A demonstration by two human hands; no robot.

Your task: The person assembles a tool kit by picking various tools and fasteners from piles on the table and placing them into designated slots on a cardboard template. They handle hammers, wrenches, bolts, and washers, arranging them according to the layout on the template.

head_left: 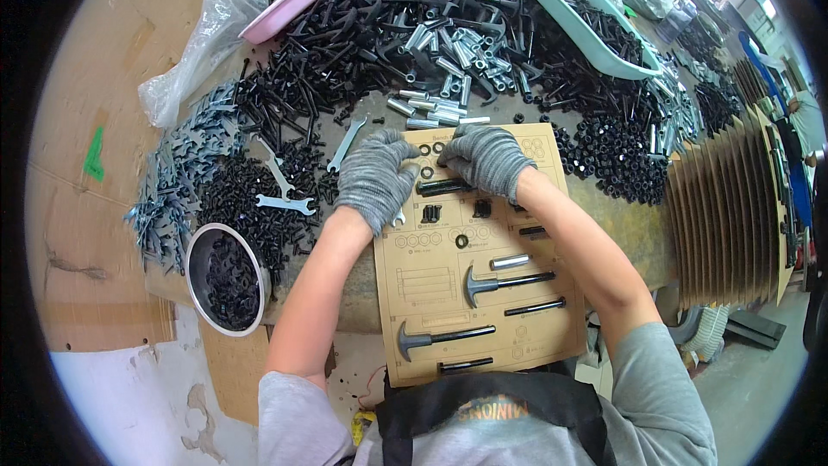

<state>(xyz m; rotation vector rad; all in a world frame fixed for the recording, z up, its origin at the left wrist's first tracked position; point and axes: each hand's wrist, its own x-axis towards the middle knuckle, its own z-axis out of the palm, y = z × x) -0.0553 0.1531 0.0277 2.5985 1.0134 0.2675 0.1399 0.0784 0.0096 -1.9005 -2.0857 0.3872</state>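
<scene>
My left hand (377, 174), in a grey knit glove, is curled at the upper left edge of a printed cardboard sheet (418, 259). A silver tip, perhaps of a wrench, peeks out below its palm. My right hand (489, 160), gloved alike, has bent fingertips beside a black ring washer (439, 147). Other black washers (424, 149) lie between the hands. What either hand holds is hidden. Below lie long black bolts (444, 186), small black screws (431, 213), a black nut (462, 242), a silver sleeve (509, 262) and two black T-shaped hooked rods (509, 283).
Heaps of black hooked rods (345, 34), silver sleeves (444, 112), black nuts (612, 151) and small screws (246, 185) surround the sheet. Flat wrenches (348, 145) lie left. A round bowl (226, 280), pink tray (297, 0) and mint tray (595, 43) stand around; upright cardboard sheets (720, 216) fill the right.
</scene>
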